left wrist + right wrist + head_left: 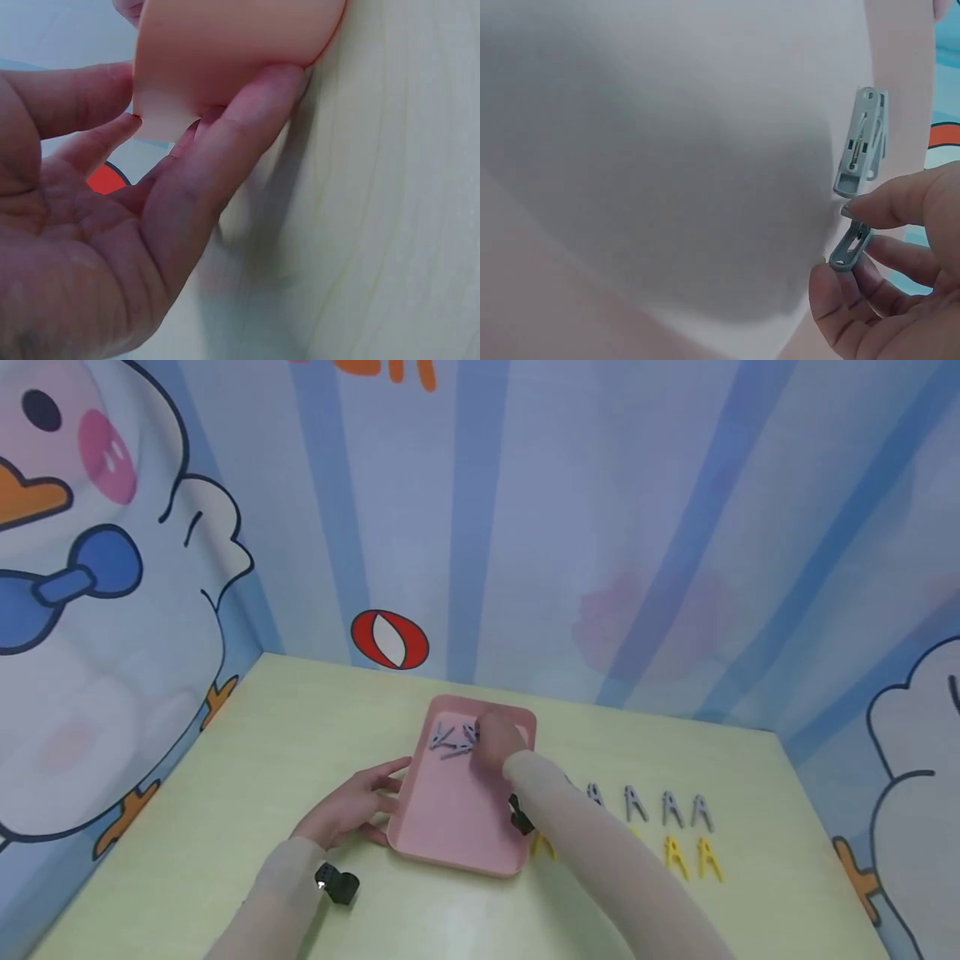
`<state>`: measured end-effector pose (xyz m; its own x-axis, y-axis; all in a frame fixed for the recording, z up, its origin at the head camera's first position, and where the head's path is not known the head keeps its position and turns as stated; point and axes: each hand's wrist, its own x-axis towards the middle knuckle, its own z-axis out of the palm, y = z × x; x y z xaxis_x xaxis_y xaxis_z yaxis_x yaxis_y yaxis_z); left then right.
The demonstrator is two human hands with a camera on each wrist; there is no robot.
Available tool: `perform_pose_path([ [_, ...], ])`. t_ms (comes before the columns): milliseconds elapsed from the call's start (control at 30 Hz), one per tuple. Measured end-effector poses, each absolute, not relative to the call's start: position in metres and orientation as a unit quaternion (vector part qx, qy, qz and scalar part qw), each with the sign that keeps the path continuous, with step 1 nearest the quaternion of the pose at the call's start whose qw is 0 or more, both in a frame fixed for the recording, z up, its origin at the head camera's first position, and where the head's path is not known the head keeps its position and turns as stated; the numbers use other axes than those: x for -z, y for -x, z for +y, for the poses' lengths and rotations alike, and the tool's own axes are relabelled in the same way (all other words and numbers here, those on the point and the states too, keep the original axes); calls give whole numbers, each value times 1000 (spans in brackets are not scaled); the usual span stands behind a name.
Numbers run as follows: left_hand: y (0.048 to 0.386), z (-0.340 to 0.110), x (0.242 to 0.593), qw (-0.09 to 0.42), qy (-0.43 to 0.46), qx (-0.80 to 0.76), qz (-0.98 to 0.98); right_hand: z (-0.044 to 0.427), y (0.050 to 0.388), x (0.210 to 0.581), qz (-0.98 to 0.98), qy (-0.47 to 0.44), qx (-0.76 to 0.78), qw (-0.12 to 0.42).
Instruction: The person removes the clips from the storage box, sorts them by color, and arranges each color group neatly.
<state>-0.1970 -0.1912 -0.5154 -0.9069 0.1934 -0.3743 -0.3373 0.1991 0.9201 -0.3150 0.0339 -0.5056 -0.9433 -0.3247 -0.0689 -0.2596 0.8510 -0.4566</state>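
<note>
A pink rectangular tray [442, 810] rests on the table, with several grey clothespins [439, 739] lying near its far end. My left hand [352, 806] touches the tray's left side with spread fingers; in the left wrist view the fingers and thumb press against its outer wall. Over the tray's far right part is my right hand [497, 743]. In the right wrist view, its thumb and fingers pinch one grey clothespin [850, 247]. Just beyond that one lies another grey clothespin [861, 142] on the tray.
Right of the tray stretches a row of grey clothespins [633, 803], with a row of yellow clothespins [675, 857] nearer to me. My right forearm hides part of both rows. A printed cloth backdrop [540, 527] rises behind the pale yellow table [337, 710].
</note>
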Motion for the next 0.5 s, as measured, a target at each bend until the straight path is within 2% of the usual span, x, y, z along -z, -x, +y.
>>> perform_pose_path([
  [133, 199, -195, 516, 213, 47, -626, 749, 34, 312, 501, 958, 150, 238, 55],
  [333, 201, -199, 512, 214, 46, -623, 751, 41, 305, 494, 960, 169, 225, -15],
  [500, 202, -203, 508, 217, 37, -615, 757, 49, 292, 480, 946, 161, 281, -3],
])
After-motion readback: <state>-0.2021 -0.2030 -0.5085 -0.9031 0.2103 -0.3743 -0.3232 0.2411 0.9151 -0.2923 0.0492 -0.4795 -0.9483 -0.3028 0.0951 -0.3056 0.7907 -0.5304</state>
